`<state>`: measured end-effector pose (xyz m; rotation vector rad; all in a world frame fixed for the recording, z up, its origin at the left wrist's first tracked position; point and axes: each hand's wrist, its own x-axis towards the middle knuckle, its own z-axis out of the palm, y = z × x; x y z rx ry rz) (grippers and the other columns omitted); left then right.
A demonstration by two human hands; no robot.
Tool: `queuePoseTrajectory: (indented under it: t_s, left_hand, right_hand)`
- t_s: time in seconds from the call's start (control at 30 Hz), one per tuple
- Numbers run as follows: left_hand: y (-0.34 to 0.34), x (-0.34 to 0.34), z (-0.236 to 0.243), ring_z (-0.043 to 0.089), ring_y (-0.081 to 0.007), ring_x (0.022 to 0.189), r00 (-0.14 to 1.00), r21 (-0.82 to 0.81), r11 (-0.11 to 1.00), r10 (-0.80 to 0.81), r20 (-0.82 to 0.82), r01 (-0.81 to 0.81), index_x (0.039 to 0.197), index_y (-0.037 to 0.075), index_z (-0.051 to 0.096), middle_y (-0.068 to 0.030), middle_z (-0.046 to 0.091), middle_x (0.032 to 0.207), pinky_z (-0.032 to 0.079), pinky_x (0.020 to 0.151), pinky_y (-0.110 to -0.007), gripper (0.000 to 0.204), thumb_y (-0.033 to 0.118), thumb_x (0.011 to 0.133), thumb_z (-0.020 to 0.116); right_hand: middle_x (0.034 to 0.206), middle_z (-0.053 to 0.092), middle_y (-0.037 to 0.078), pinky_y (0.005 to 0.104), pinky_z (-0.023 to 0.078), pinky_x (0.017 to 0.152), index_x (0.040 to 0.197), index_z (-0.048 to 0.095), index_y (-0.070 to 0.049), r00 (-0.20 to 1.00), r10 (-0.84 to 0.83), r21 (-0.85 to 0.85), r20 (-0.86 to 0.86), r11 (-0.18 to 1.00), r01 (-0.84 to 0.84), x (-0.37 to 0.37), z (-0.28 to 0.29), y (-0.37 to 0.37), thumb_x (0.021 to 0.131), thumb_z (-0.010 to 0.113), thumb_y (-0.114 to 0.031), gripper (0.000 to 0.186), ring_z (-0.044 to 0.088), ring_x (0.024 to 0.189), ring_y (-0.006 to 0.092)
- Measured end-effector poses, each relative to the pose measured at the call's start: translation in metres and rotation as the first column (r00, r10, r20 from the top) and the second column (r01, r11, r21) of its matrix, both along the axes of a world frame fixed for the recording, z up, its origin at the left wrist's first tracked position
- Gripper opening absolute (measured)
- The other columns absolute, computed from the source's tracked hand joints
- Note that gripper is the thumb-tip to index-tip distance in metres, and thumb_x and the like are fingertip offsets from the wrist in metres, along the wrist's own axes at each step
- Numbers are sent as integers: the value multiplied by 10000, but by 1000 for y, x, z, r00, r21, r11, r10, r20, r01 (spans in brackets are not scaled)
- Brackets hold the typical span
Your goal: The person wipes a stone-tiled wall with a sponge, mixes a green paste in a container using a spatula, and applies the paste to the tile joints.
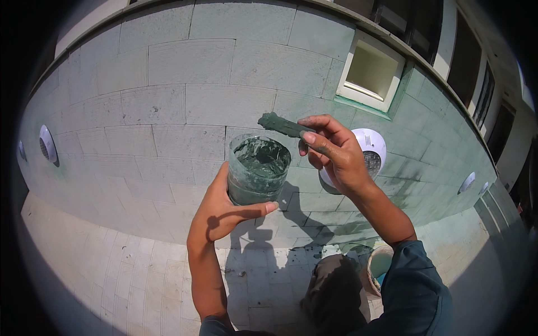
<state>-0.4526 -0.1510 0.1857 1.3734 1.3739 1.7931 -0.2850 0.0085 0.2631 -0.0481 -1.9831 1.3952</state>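
My left hand (224, 215) grips a clear plastic cup (255, 187), cut-bottle-like, holding thick dark green paste (259, 154). Just above and right of its rim, my right hand (333, 154) pinches a flat tool (280, 124) coated in the same paste, its thick end pointing left. Behind both hands is a tiled wall (213, 67), pale grey on the left and tinted green on the right, with dark smears low on the right. A round white-rimmed fixture (368, 143) on the wall is partly hidden behind my right hand.
A square white-framed recess (370, 73) sits high in the wall. More round fixtures (47, 144) (468, 182) line it. A bucket (378, 255) of pale liquid stands by my right leg on the tiled floor (134, 280). Steps (493, 218) rise at far right; dark-framed windows (420, 31) are above.
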Motion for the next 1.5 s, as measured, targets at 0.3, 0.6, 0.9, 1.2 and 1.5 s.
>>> queuePoseTrajectory:
  t_s: [0.3, 0.6, 0.9, 1.2, 1.5]
  left_hand:
    - [5, -4, -8, 634, -264, 1057, 999, 55, 998, 36, -13, -35, 1297, -70, 485, -172, 646, 1136, 507, 927, -366, 881, 313, 640, 929]
    - [15, -1, -5, 621, -267, 1088, 996, 4, 997, 74, -51, -74, 1309, -65, 474, -179, 631, 1178, 499, 953, -362, 893, 301, 637, 934]
    - [23, 5, -2, 629, -253, 1074, 999, 66, 998, 8, 31, -10, 1303, -58, 483, -167, 641, 1158, 500, 959, -369, 869, 258, 633, 938]
    - [18, -1, -2, 641, -263, 1060, 999, 72, 997, 43, -25, -41, 1286, -47, 503, -172, 652, 1142, 503, 955, -380, 863, 266, 613, 944]
    - [12, -12, -10, 642, -266, 1059, 1000, 113, 994, 6, 24, -9, 1286, -52, 500, -178, 651, 1137, 514, 942, -392, 837, 233, 630, 935]
  right_hand:
    - [940, 685, 15, 180, 431, 608, 1168, 643, -7, 988, -90, 318, -129, 939, 127, -3, -26, -4, 933, 708, -111, 265, 551, 726, 25]
    - [939, 679, 14, 184, 406, 567, 1176, 648, -25, 996, -62, 141, -59, 988, 70, 13, 1, 19, 930, 718, -160, 289, 590, 789, 42]
    - [1014, 718, 77, 255, 535, 706, 1125, 687, -13, 755, -154, 432, -637, 740, 515, -46, 112, 104, 922, 720, -146, 245, 667, 888, 109]
    - [1089, 736, 63, 254, 515, 584, 1144, 739, -125, 601, -106, 591, -792, 115, 799, -83, 160, 136, 903, 704, -114, 244, 668, 747, 108]
    - [1038, 725, 105, 365, 567, 816, 1112, 746, -121, 705, -163, 717, -691, -23, 697, -68, 135, 133, 872, 692, -74, 251, 702, 932, 280]
